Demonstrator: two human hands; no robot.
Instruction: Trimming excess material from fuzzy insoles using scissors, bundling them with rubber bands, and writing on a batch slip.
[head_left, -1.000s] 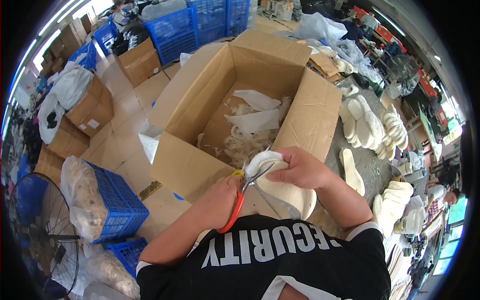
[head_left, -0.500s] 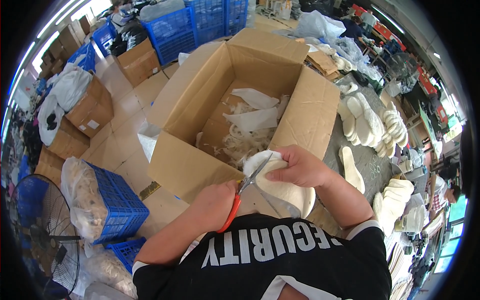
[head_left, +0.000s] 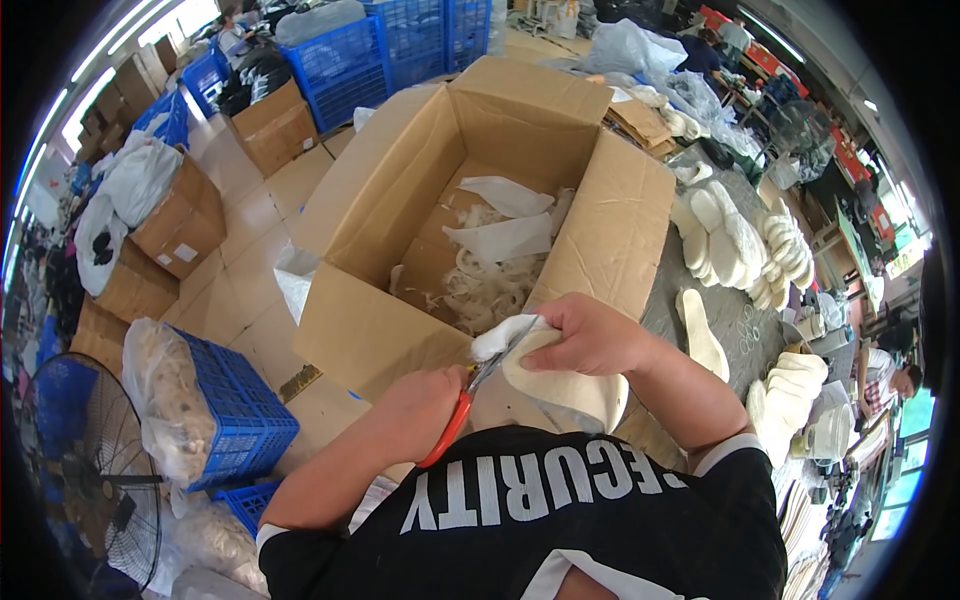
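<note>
— Scissors (head_left: 470, 400) have crept further along the white insole (head_left: 560, 385), haven't they?
— Yes. Right hand (head_left: 595, 335) clamps it just before the cardboard box (head_left: 400, 330); left hand (head_left: 425, 410) closed on red handles. Trimming seems underway; next, turn the edge.

a factory workshop floor: stacked white insoles (head_left: 735, 245) on a grey table (head_left: 745, 320), blue plastic crates (head_left: 345, 60), cardboard boxes (head_left: 275, 125), bagged scraps, a standing fan (head_left: 85, 470).
</note>
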